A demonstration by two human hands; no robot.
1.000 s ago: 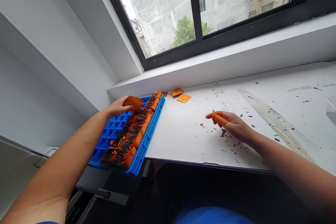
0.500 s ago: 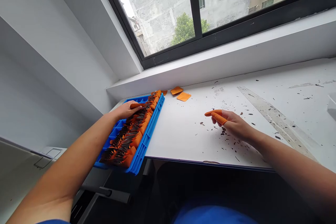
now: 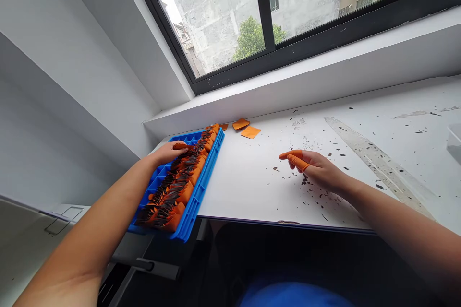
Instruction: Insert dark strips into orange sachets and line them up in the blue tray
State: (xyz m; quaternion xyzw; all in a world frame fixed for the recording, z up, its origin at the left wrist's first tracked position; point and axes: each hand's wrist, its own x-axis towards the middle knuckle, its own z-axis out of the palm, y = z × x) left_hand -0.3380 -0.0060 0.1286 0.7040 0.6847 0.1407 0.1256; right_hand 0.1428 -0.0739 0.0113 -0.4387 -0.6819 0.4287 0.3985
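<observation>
Inspecting the left hand (image 3: 166, 153) first: it lies over the far part of a blue tray (image 3: 204, 177), fingertips in among the orange packets (image 3: 185, 193) on the tray's inner side. Something orange shows at its fingers, but whether this is a packet held between them or a finger covering cannot be told, so the state of that grip is left undetermined.

The packets are located at the left of the white table (image 3: 234, 187), standing on edge and tightly packed in rows along the tray's right side, with dark edges upward. Blue divided compartments show to their left. The tray's near end appears to project past the table's front edge.

The right hand (image 3: 312, 165) is held above the table, well apart from the tray. Orange finger covers (image 3: 298, 163) are worn on its thumb and index finger — the two tips a little apart, nothing visible between them, the grip relaxed.

Dark flakes (image 3: 305, 181) are scattered beneath and around this hand, some reaching a clear strip (image 3: 360, 153) on the tabletop. Two loose orange pieces (image 3: 251, 132) lie touching or nearly so beyond the tray's far end, near the wall under the window (image 3: 230, 73) — a third is partly hidden beside the tray.
</observation>
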